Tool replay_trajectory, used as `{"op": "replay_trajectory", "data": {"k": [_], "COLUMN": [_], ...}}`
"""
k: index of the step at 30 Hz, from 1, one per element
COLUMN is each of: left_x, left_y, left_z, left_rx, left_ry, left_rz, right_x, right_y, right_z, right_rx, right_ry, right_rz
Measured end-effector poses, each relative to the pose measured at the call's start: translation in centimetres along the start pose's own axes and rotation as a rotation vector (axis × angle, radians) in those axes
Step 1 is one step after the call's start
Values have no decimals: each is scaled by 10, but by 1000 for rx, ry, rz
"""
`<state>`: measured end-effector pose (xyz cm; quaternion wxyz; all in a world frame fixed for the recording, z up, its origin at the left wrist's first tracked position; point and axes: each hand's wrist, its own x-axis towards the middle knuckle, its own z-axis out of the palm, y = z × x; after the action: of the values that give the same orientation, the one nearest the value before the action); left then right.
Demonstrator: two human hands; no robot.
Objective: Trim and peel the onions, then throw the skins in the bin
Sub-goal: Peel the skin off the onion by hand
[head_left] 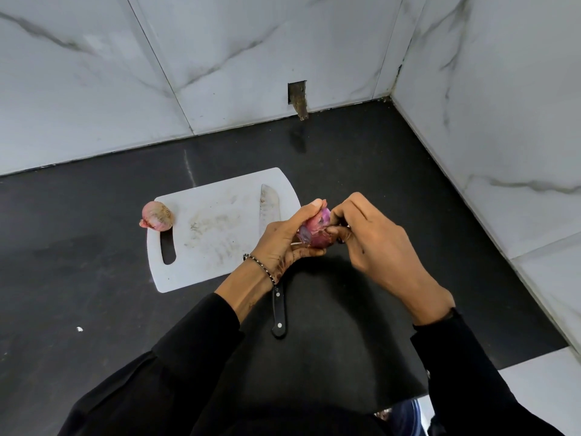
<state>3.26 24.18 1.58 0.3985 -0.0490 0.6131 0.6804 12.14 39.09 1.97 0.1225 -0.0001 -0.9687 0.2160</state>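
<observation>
Black stone countertop (94,247) fills the corner between two walls of white marble-pattern tile (220,58). A small rectangular opening (298,96) is cut into the rear wall at counter level.

A white cutting board (220,221) lies flat on the countertop, with its handle slot at the left end. An unpeeled onion (157,216) rests on the board's left edge, just above the slot, well apart from both hands.

A knife (268,209) lies along the board's right side. Its blade is on the board and its black riveted handle extends off the near edge onto the countertop; the left wrist hides its middle section.

The held onion (316,232) is raised above the right end of the board, between both hands. The left hand (283,243) grips it, fingers curled round its left and lower sides and thumb at the top. The right hand (374,243) pinches the same onion at its right side, thumb and fingertips closed on the surface (loose reddish skin stands up there).

A beaded bracelet (261,269) sits on the left wrist. Both forearms wear black sleeves (195,335). A small white scrap (80,329) lies on the countertop at near left.
</observation>
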Motion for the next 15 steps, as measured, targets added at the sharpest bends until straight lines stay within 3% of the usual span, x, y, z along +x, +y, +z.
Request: {"op": "replay_trajectory", "data": {"k": [9, 15], "left_x": [0, 4], "left_y": [-4, -3], "left_z": [8, 9], "left_rx": [-179, -184], "left_ry": [47, 83], "left_rz": [-176, -155], "right_x": [-9, -17], "right_y": [-11, -8], "right_z": [15, 21], "right_rx": [-101, -161], "right_ry": [202, 230], "right_rz": [-24, -37]}}
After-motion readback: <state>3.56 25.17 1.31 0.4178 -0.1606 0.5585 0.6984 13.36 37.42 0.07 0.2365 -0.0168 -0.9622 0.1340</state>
